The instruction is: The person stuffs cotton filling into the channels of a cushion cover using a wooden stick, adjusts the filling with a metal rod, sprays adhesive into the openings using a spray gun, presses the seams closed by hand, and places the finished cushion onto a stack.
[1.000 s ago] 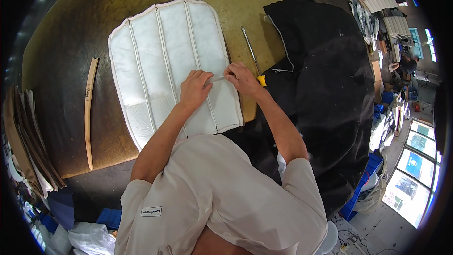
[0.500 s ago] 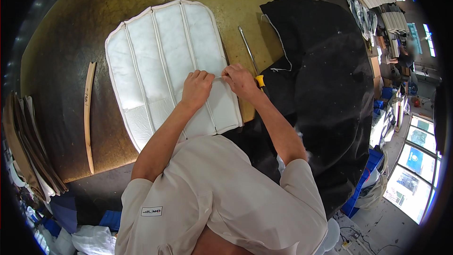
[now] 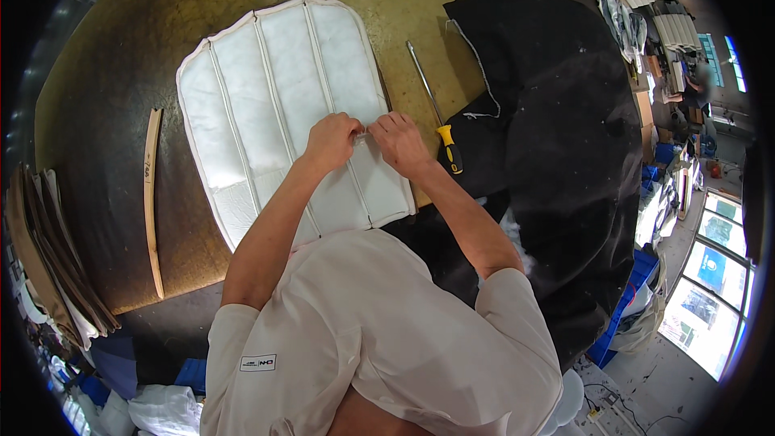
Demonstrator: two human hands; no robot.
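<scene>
In front of me a white padded panel (image 3: pixel 238 85) lies flat, with several lengthwise seams and a corded edge. My left hand (image 3: pixel 332 141) is closed over its right part, thumb and fingers pinched together. Close beside it my right hand (image 3: pixel 399 142) is closed the same way. Between the fingertips a thin pale strand shows slightly; its ends are hidden. To the right of my right hand rests a screwdriver (image 3: pixel 448 145) with a yellow and black handle, its long shaft pointing away from me.
Black fabric (image 3: pixel 557 113) with a white-corded edge covers the table's right side. A slim curved wooden strip (image 3: pixel 150 202) lies left on the brown tabletop (image 3: pixel 97 153). Brown and white folded sheets (image 3: pixel 56 258) stand at the left edge. Blue bins (image 3: pixel 622 303) stand below right.
My hands have drawn closer together, shortening the visible strand between them. My right hand and forearm have shifted left, uncovering the screwdriver's handle.
</scene>
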